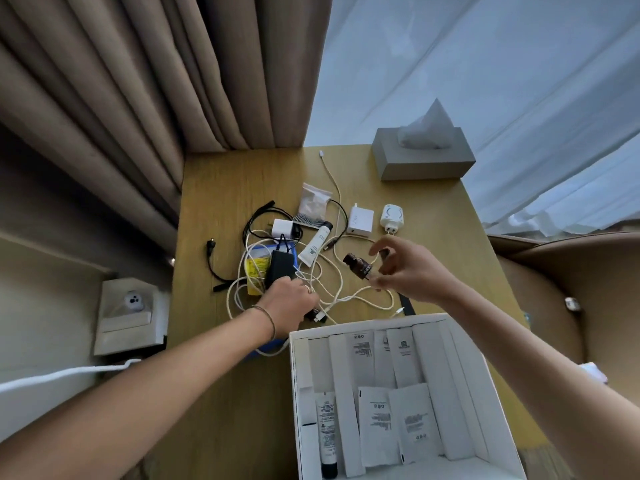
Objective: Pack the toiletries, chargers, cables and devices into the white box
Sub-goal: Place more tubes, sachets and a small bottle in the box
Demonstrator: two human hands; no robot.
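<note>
The white box occupies the lower centre-right of the frame, open at the top, resting on the wooden worktop. Inside it lie white sachets and, at its left side, a white tube with a black cap.

The right hand, at centre right, holds a small brown bottle above the worktop; thumb and fingers are pinched on the bottle's lower end, the bottle tilted toward the upper left.

The left hand, at centre, reaches down into the tangle of white cables, its fingers curled at the near end of a black power adapter; whether they grip it cannot be determined.

Above, on the worktop: a white tube, two white chargers, a clear pouch. A grey tissue box stands at the upper right.
</note>
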